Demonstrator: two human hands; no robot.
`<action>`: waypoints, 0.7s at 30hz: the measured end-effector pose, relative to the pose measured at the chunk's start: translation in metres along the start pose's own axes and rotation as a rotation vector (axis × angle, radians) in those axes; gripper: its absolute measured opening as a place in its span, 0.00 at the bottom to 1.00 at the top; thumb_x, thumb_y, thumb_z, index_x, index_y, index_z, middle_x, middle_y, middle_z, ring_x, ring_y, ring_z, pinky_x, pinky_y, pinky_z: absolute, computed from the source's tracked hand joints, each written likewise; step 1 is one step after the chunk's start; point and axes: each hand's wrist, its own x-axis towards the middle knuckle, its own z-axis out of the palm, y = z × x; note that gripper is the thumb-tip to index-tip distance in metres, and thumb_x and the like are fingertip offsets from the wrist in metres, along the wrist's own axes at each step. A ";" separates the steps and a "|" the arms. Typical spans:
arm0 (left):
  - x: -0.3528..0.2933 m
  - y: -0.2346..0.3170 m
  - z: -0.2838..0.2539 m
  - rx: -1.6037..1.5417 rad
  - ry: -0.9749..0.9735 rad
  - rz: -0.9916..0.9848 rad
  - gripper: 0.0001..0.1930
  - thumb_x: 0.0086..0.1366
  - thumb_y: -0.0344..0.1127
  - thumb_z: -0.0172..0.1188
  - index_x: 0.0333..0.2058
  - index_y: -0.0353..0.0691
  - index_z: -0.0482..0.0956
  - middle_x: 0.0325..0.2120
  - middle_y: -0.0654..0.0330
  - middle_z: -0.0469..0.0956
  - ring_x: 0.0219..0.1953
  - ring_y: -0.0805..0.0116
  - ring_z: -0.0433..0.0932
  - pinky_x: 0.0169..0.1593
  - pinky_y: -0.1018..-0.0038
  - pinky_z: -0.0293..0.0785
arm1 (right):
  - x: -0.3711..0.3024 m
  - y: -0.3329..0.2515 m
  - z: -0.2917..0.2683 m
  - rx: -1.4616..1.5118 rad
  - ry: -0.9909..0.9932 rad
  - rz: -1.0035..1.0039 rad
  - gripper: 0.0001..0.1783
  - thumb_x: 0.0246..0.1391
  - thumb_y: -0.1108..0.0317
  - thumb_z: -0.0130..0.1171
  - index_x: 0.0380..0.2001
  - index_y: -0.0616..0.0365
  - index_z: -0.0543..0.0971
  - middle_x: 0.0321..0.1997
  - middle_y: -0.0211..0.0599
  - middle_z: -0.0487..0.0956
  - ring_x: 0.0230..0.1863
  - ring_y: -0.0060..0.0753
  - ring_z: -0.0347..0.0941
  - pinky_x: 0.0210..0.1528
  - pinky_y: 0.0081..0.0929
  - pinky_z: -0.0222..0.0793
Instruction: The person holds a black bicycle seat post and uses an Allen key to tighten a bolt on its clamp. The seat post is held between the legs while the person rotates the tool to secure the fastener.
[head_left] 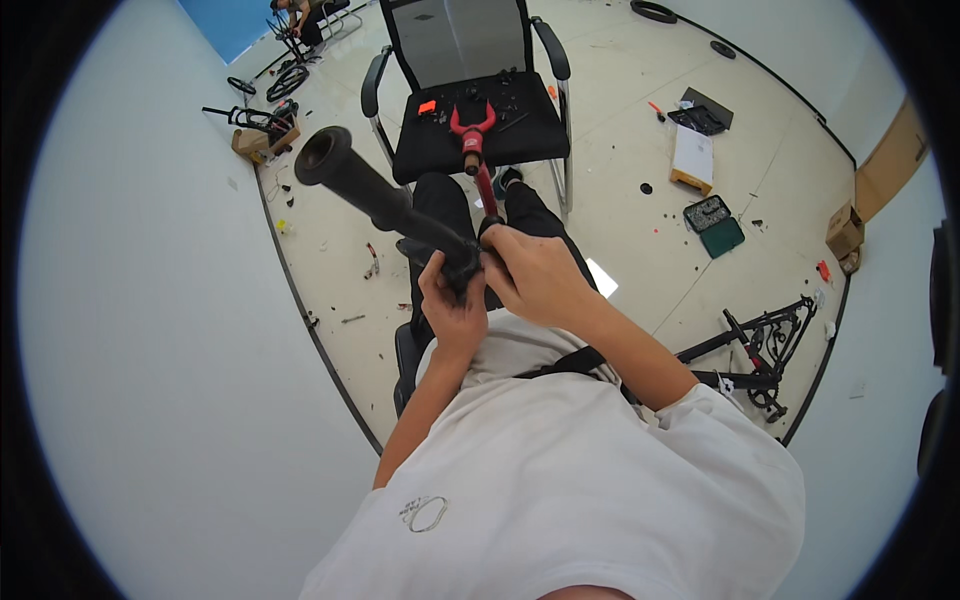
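A black bicycle handlebar (410, 220) with a rubber grip and flared end slants up to the left in front of my lap. Its lower end is a dark clamp-like part, which my left hand (455, 310) wraps from below. My right hand (535, 275) is closed against the same end from the right, its fingertips partly hidden. Just beyond my right hand is a red forked piece (472, 130) with a brownish middle; its red shaft runs down toward my fingers, and whether they touch it I cannot tell.
A black mesh chair (405, 145) faces me, small parts scattered on its seat. To the right lie an open green case (720, 238), a white box (692, 158) and a black bicycle frame (750, 350). Another person (300, 18) sits far left near bicycle parts. A wall (150, 300) stands left.
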 end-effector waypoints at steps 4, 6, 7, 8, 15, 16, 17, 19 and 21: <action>-0.005 0.001 0.000 -0.055 -0.007 0.029 0.28 0.62 0.21 0.60 0.58 0.29 0.57 0.44 0.47 0.76 0.45 0.67 0.78 0.50 0.74 0.73 | -0.006 0.002 0.006 -0.036 -0.019 -0.016 0.07 0.56 0.69 0.55 0.28 0.60 0.70 0.19 0.40 0.73 0.19 0.42 0.72 0.20 0.34 0.64; -0.003 0.002 -0.002 -0.070 -0.015 0.048 0.28 0.62 0.21 0.60 0.57 0.29 0.58 0.45 0.46 0.75 0.45 0.66 0.77 0.51 0.73 0.73 | -0.007 0.003 0.006 -0.008 -0.054 0.013 0.08 0.57 0.69 0.55 0.28 0.60 0.70 0.19 0.39 0.73 0.19 0.42 0.71 0.20 0.33 0.64; 0.001 0.004 -0.001 -0.066 -0.012 0.064 0.28 0.61 0.21 0.60 0.57 0.29 0.58 0.44 0.46 0.75 0.45 0.66 0.77 0.51 0.73 0.73 | -0.005 0.001 0.003 0.007 -0.057 0.007 0.08 0.57 0.69 0.55 0.27 0.60 0.70 0.19 0.39 0.73 0.19 0.42 0.71 0.20 0.33 0.64; 0.000 0.006 -0.002 -0.060 -0.007 0.075 0.28 0.61 0.21 0.59 0.57 0.29 0.58 0.44 0.46 0.75 0.45 0.66 0.77 0.51 0.73 0.72 | -0.003 -0.002 -0.001 0.025 -0.064 0.003 0.08 0.57 0.69 0.55 0.27 0.60 0.70 0.18 0.39 0.72 0.18 0.42 0.71 0.20 0.33 0.63; -0.004 0.006 -0.006 -0.019 -0.016 0.147 0.27 0.61 0.20 0.57 0.57 0.29 0.58 0.44 0.47 0.74 0.43 0.66 0.77 0.49 0.75 0.72 | -0.006 -0.008 -0.003 0.116 -0.051 -0.035 0.08 0.58 0.69 0.54 0.28 0.60 0.70 0.16 0.39 0.71 0.17 0.44 0.70 0.19 0.34 0.63; -0.005 0.007 -0.007 -0.015 -0.015 0.136 0.26 0.61 0.21 0.57 0.56 0.29 0.58 0.44 0.47 0.74 0.43 0.66 0.77 0.49 0.74 0.72 | -0.009 -0.008 -0.001 0.087 -0.069 -0.022 0.07 0.58 0.70 0.54 0.28 0.61 0.70 0.16 0.39 0.71 0.17 0.43 0.69 0.19 0.34 0.62; -0.004 0.006 -0.006 -0.015 -0.014 0.131 0.26 0.61 0.21 0.58 0.56 0.29 0.58 0.44 0.47 0.74 0.43 0.66 0.77 0.49 0.74 0.72 | -0.010 -0.007 0.001 0.053 -0.083 -0.014 0.06 0.58 0.71 0.53 0.28 0.61 0.70 0.17 0.38 0.71 0.17 0.43 0.69 0.19 0.33 0.62; 0.000 0.005 -0.005 -0.006 -0.010 0.136 0.26 0.62 0.21 0.58 0.56 0.29 0.58 0.44 0.47 0.74 0.43 0.66 0.77 0.49 0.75 0.73 | -0.011 -0.003 0.006 0.033 -0.087 0.001 0.06 0.58 0.72 0.53 0.29 0.62 0.70 0.16 0.37 0.71 0.16 0.43 0.69 0.20 0.33 0.61; -0.001 0.006 -0.003 -0.014 -0.006 0.112 0.27 0.62 0.22 0.58 0.56 0.29 0.58 0.43 0.47 0.75 0.43 0.66 0.77 0.49 0.75 0.73 | -0.010 0.000 0.008 0.062 -0.070 0.018 0.06 0.59 0.72 0.53 0.29 0.61 0.71 0.15 0.37 0.70 0.16 0.43 0.68 0.19 0.33 0.61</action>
